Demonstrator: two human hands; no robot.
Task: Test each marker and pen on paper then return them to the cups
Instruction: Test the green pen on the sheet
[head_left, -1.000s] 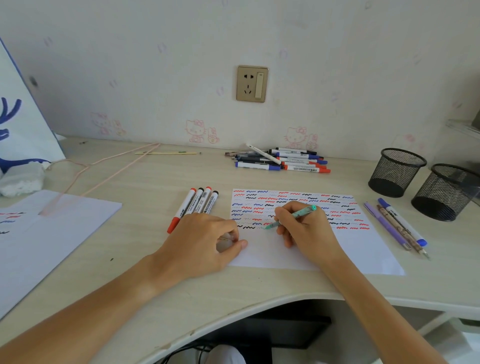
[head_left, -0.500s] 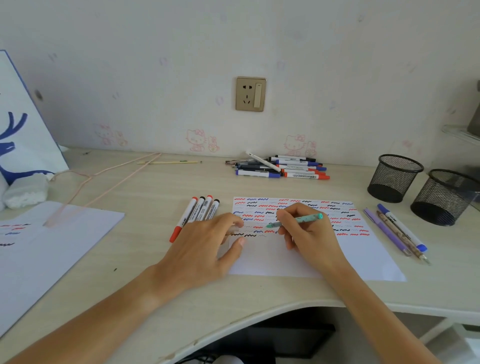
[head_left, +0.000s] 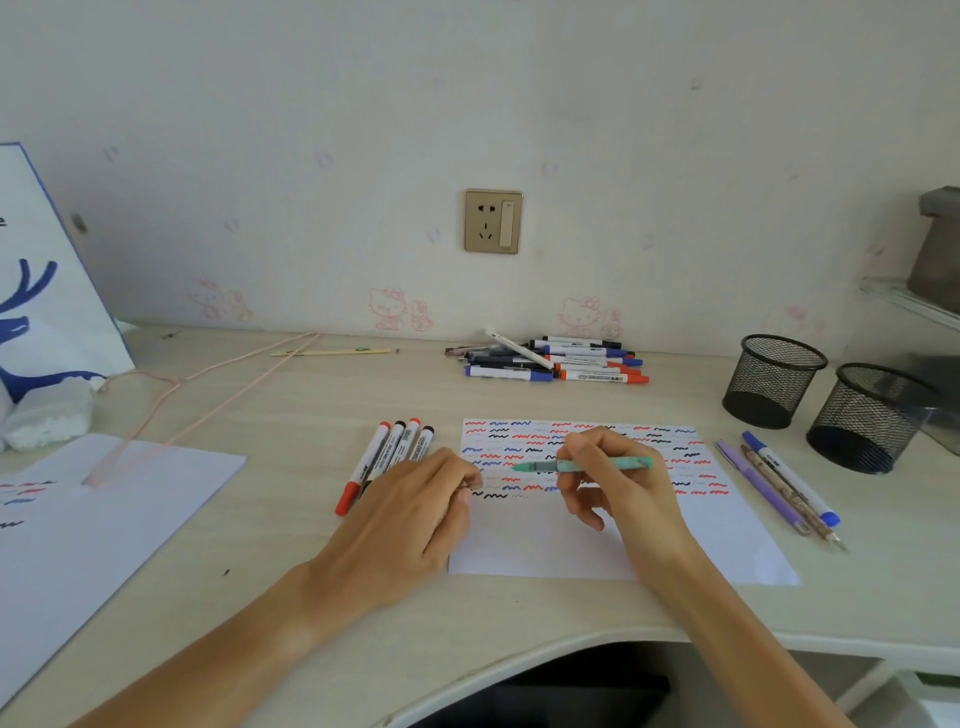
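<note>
My right hand (head_left: 621, 483) has its grip closed round a teal pen (head_left: 584, 464), pinched between thumb and fingers; the pen lies nearly level above the test sheet (head_left: 691, 540), tip pointing to my left and clear of the paper as far as I can tell. My left hand (head_left: 410, 514) rests at the sheet's left edge, fingers curled; something small may sit between the fingertips, but I cannot tell. The sheet's upper half is covered with rows of red, blue and black squiggles. Just left of the sheet, four capped markers (head_left: 392, 457) lie side by side on the worktop (head_left: 291, 405), partly under my left hand. Behind the sheet, near the wall, a loose pile of markers and pens (head_left: 561, 360). Just right of the sheet, three more pens (head_left: 779, 488) lie parallel. Further right of the sheet, two black mesh cups (head_left: 774, 382) stand upright, close together. Well left of the sheet lies a second sheet (head_left: 104, 519) with a few marks.
</note>
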